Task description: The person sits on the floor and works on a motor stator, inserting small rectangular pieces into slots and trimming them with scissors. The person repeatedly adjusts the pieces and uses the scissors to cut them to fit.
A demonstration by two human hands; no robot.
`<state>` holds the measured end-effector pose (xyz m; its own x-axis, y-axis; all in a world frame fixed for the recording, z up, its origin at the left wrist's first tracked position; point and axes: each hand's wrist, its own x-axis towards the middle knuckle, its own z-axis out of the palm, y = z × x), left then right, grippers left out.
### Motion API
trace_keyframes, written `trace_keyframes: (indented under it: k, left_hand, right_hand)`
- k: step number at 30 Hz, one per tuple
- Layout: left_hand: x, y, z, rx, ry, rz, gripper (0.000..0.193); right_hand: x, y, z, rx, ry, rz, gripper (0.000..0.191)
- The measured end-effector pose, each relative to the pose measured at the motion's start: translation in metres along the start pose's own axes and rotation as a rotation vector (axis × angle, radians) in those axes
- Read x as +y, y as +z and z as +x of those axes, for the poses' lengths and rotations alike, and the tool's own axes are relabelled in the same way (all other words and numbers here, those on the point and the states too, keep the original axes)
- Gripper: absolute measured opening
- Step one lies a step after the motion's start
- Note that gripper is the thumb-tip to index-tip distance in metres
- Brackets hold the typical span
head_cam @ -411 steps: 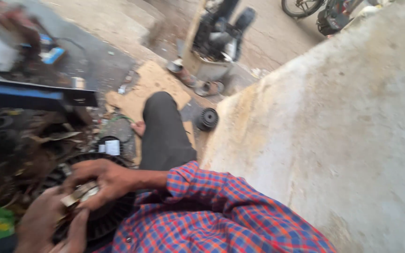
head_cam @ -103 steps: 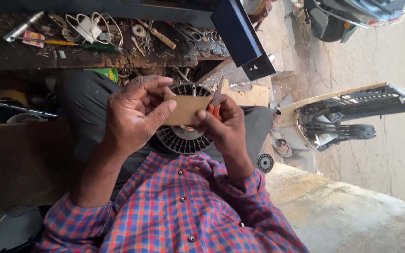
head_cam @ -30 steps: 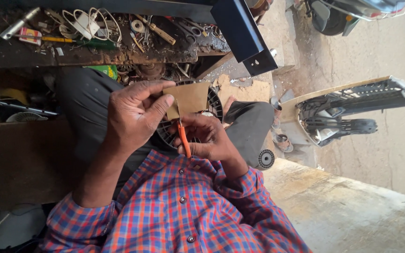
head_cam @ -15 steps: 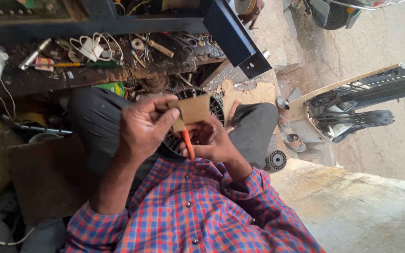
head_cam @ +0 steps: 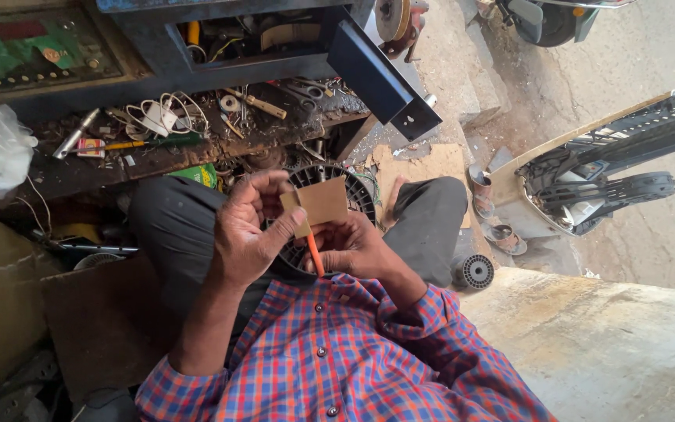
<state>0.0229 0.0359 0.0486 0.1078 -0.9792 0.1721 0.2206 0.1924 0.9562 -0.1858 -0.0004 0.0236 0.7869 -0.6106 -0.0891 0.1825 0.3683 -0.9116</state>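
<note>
A tan card (head_cam: 323,201) is pinched by the left hand (head_cam: 245,234); orange-handled scissors (head_cam: 315,254) are gripped by the right hand (head_cam: 353,246). Fingertips close by could be nicked.

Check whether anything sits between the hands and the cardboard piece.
Nothing visible does. The left hand pinches the cardboard piece at its edge. The right hand is just below it, gripping an orange-handled tool. The black finned wheel lies behind the piece, not between.
</note>
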Motion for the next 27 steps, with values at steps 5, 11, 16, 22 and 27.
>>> trace_keyframes:
  k: [5, 11, 16, 22, 27]
  left_hand:
    - [-0.008, 0.013, -0.008, -0.041, -0.200, -0.242, 0.030]
    - [-0.024, 0.012, -0.014, 0.030, -0.211, -0.106, 0.023]
    - [-0.035, 0.003, -0.011, 0.040, -0.274, -0.177, 0.024]
    - [-0.028, -0.015, 0.004, 0.211, -0.131, -0.086, 0.021]
    - [-0.011, -0.021, 0.011, 0.260, 0.000, 0.223, 0.021]
  right_hand:
    - [0.004, 0.003, 0.000, -0.026, 0.014, 0.050, 0.042]
    - [0.011, 0.005, -0.003, 0.035, 0.052, 0.000, 0.043]
    - [0.016, 0.007, 0.000, 0.068, 0.053, -0.099, 0.040]
    - [0.003, 0.009, -0.015, -0.057, 0.088, -0.246, 0.075]
    - [-0.002, 0.009, -0.021, 0.035, 0.073, -0.163, 0.078]
